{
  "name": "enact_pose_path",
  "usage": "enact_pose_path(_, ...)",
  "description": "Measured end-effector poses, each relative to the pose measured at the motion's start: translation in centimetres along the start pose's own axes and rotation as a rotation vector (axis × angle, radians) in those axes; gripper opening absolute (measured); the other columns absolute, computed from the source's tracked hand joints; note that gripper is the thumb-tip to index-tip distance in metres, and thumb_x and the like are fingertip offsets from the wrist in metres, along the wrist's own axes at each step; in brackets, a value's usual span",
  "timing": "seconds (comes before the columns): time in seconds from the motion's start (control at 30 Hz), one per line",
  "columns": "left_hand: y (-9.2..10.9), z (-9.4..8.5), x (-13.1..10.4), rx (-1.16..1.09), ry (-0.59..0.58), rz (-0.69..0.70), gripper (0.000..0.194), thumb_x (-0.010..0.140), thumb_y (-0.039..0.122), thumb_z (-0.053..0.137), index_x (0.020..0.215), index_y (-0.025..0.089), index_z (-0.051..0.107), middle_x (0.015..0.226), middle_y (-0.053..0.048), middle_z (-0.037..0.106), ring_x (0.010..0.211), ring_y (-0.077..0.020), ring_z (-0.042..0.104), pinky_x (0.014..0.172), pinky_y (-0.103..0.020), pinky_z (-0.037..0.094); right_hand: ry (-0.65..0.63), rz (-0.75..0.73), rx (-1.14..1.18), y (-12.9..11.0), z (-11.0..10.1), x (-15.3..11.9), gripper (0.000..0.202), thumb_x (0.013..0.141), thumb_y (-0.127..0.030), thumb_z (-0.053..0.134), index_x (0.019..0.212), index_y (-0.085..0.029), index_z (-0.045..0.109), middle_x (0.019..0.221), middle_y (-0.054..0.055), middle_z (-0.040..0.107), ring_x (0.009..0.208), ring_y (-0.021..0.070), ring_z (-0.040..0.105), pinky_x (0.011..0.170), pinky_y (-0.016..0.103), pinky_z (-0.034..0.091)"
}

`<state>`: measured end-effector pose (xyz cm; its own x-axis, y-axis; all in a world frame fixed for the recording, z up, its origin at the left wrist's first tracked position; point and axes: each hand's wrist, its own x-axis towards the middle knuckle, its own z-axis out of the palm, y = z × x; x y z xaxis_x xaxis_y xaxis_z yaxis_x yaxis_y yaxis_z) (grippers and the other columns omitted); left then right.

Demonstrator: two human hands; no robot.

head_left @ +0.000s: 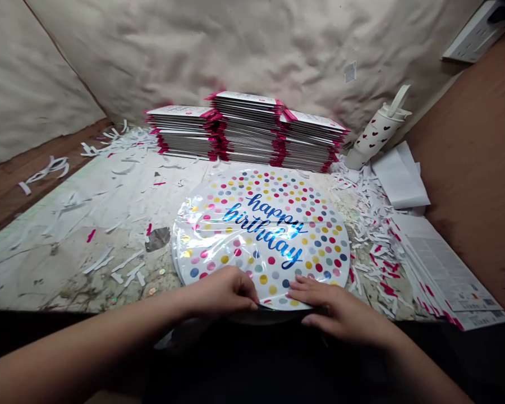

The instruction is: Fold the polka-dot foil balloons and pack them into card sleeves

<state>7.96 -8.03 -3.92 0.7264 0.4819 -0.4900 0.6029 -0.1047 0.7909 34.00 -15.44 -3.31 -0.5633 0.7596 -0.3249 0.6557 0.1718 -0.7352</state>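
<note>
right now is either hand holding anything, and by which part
The left hand seems to pinch the round happy birthday disc by its near edge. The right hand rests at that edge too; whether it grips cannot be told.

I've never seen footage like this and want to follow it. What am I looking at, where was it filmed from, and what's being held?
There is no machine: a person works with two bare hands. The one picture comes from a camera on their head, looking forward and down. The left hand appears to pinch the near edge of a shiny, round "happy birthday" piece; the right hand lies on that edge, fingers on top. On the worktop, three pink-edged stacks stand behind. To the right are a heart-patterned tumbler and printed sheets; paper shreds lie scattered around.
</note>
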Motion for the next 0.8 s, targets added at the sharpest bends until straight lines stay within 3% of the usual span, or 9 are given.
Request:
enact_pose_path(0.17, 0.0, -1.4, 1.4, -0.259, -0.003, -0.170, 0.035, 0.049, 0.036, 0.076, 0.058, 0.016, 0.049, 0.050, 0.007, 0.048, 0.051, -0.0094, 0.044, 0.048, -0.020, 0.030, -0.078, 0.024, 0.006, -2.0, -1.9, 1.1, 0.063, 0.071, -0.049, 0.065, 0.126, -0.024, 0.051, 0.129, 0.007, 0.053, 0.124, 0.0270, 0.042, 0.102, 0.037, 0.034)
enact_pose_path(0.3, 2.0, -2.4, 1.5, -0.142, -0.065, -0.064, 0.026, 0.069, 0.041, 0.059, 0.071, 0.016, 0.052, 0.061, 0.003, 0.053, 0.056, -0.0115, 0.047, 0.051, -0.021, 0.035, 0.090, 0.065, -0.159, -4.4, -1.0, 3.3, 0.045, 0.079, -0.048, 0.055, 0.116, -0.023, 0.058, 0.107, 0.007, 0.065, 0.097, 0.0244, 0.060, 0.084, 0.034, 0.045)
enact_pose_path(0.4, 4.0, -2.1, 0.1, 0.339, 0.147, 0.094, 0.014, 0.079, 0.026, 0.045, 0.083, 0.017, 0.054, 0.074, -0.001, 0.059, 0.066, -0.0154, 0.053, 0.058, -0.025, 0.040, 0.275, 0.081, -0.309, -5.0, 0.7, 4.9, 0.024, 0.079, -0.028, 0.050, 0.097, -0.018, 0.063, 0.088, 0.008, 0.067, 0.082, 0.0229, 0.062, 0.072, 0.032, 0.045)
enact_pose_path(0.47, 4.4, -1.8, -1.9, 0.622, 0.223, 0.148, 0.025, 0.076, 0.014, 0.041, 0.098, 0.017, 0.053, 0.088, -0.005, 0.063, 0.080, -0.0191, 0.057, 0.069, -0.029, 0.044, 0.367, 0.085, -0.304, -4.5, 1.5, 5.3, 0.024, 0.073, -0.013, 0.046, 0.090, -0.017, 0.063, 0.082, 0.006, 0.067, 0.076, 0.0210, 0.062, 0.069, 0.029, 0.045)
enact_pose_path(0.57, 3.2, -3.0, -6.4, 0.845, 0.339, 0.059, 0.042, 0.074, 0.007, 0.037, 0.113, 0.018, 0.050, 0.103, -0.009, 0.062, 0.093, -0.0212, 0.058, 0.081, -0.033, 0.045, 0.531, 0.054, -0.130, -3.1, 2.0, 4.7, 0.035, 0.068, -0.006, 0.042, 0.094, -0.019, 0.062, 0.083, 0.003, 0.067, 0.078, 0.0177, 0.062, 0.070, 0.026, 0.045)
enact_pose_path(0.63, 1.8, -4.8, -9.3, 0.934, 0.605, -0.055, 0.035, 0.083, 0.019, 0.033, 0.114, 0.020, 0.050, 0.105, -0.009, 0.061, 0.096, -0.0235, 0.058, 0.085, -0.037, 0.044, 0.601, 0.037, -0.025, -2.2, 2.1, 4.1, 0.037, 0.068, -0.006, 0.040, 0.094, -0.019, 0.061, 0.082, 0.002, 0.067, 0.076, 0.0161, 0.062, 0.068, 0.025, 0.046)
enact_pose_path(0.7, 0.4, -6.6, -10.8, 0.996, 0.863, -0.062, 0.048, 0.085, 0.045, 0.036, 0.124, 0.018, 0.043, 0.119, -0.013, 0.053, 0.109, -0.0297, 0.051, 0.094, -0.045, 0.038, 0.635, 0.035, 0.022, -1.9, 2.2, 3.7, 0.038, 0.068, -0.006, 0.038, 0.095, -0.020, 0.061, 0.082, 0.001, 0.066, 0.075, 0.0158, 0.062, 0.067, 0.025, 0.048)
enact_pose_path(0.77, -1.0, -7.6, -10.4, 1.013, 0.927, 0.052, 0.073, 0.078, 0.060, 0.041, 0.136, 0.016, 0.029, 0.139, -0.015, 0.035, 0.126, -0.0332, 0.034, 0.102, -0.048, 0.029, 0.659, 0.037, 0.013, -2.0, 2.7, 3.6, 0.040, 0.068, -0.007, 0.038, 0.097, -0.020, 0.061, 0.084, 0.002, 0.067, 0.077, 0.0167, 0.063, 0.068, 0.026, 0.050)
enact_pose_path(0.8, -1.8, -7.7, -9.6, 1.011, 0.885, 0.126, 0.078, 0.078, 0.060, 0.043, 0.139, 0.017, 0.022, 0.144, -0.014, 0.027, 0.131, -0.0328, 0.026, 0.104, -0.048, 0.025, 0.670, 0.026, -0.013, -2.1, 3.1, 3.6, 0.041, 0.067, -0.007, 0.038, 0.098, -0.020, 0.061, 0.086, 0.003, 0.068, 0.079, 0.0174, 0.064, 0.070, 0.028, 0.051)
